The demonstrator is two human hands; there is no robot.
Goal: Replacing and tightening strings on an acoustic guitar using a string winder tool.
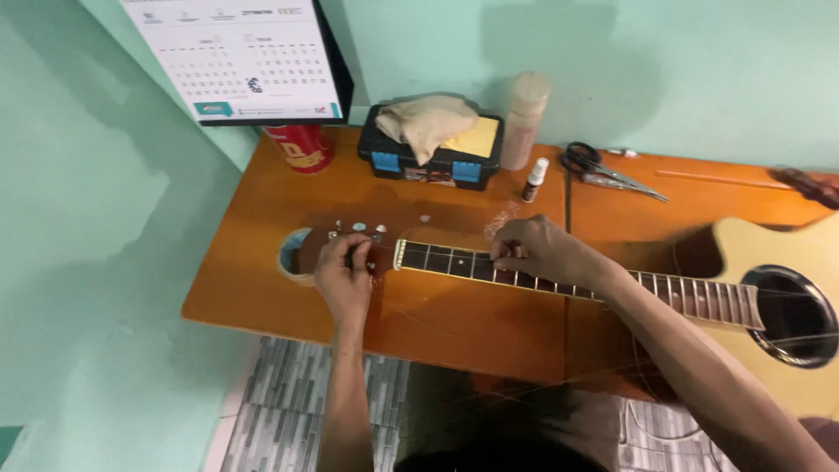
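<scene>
So there's an acoustic guitar (699,288) lying flat on its back across an orange-brown wooden table (262,201), body off to the right and headstock (345,240) pointing left. The top is a pale yellowish colour with a cutaway and a dark round soundhole (800,315), the neck has a dark fretboard (454,260) with light fret lines, and the headstock is reddish-brown with small silvery tuning pegs along its far edge. The headstock sits over a roll of tape (293,255) at the table's left end. The left hand (345,275) is on the headstock with fingers curled in, pinching something small at the pegs, can't tell exactly what. The right hand (537,249) rests on the fretboard a few frames up from the nut, fingertips bent down and pressing at the strings; thin loose strings trail off toward the near edge. Further back near the mint-green wall: a black toolbox (433,157) with blue latches and a tan cloth (428,122) on top, a red can (301,144), a tall pale bottle (524,118), a small dropper bottle (535,177), and scissors (603,168). A calendar (240,52) hangs above.
</scene>
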